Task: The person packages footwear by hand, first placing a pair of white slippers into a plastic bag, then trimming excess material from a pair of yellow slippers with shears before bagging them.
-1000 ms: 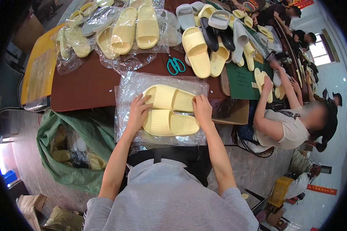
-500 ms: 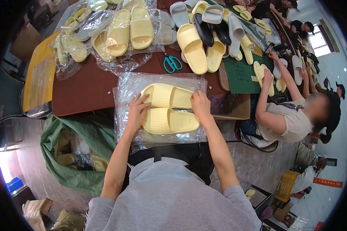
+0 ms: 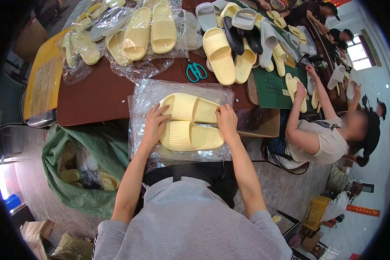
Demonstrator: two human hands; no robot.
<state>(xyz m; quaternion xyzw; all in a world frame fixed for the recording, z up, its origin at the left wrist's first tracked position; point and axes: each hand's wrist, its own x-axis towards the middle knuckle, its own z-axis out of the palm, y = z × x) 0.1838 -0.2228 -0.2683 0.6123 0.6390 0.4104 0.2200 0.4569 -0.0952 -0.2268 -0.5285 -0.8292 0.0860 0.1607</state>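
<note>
Two pale yellow slide slippers lie side by side, toes to the left, on a stack of clear plastic bags (image 3: 139, 93) at the table's near edge. My left hand (image 3: 154, 126) is at their toe ends, its fingertips closed on the toe of the farther slipper (image 3: 190, 107). At that slipper's heel, my right hand (image 3: 227, 120) grips the edge with bent fingers; the fingertips are partly hidden. The nearer slipper (image 3: 190, 136) rests flat just below, close to the left thumb.
Bagged yellow slippers (image 3: 137, 34) and loose yellow, grey and black ones cover the far side of the brown table (image 3: 91, 102). Teal-handled scissors (image 3: 196, 71) lie beyond the bags. A green sack (image 3: 58, 173) of slippers stands at left. A co-worker (image 3: 312, 138) handles slippers at right.
My hands and the two slippers keep nearly the same place. The view has shifted slightly, and the co-worker's arms at right have moved a little.
</note>
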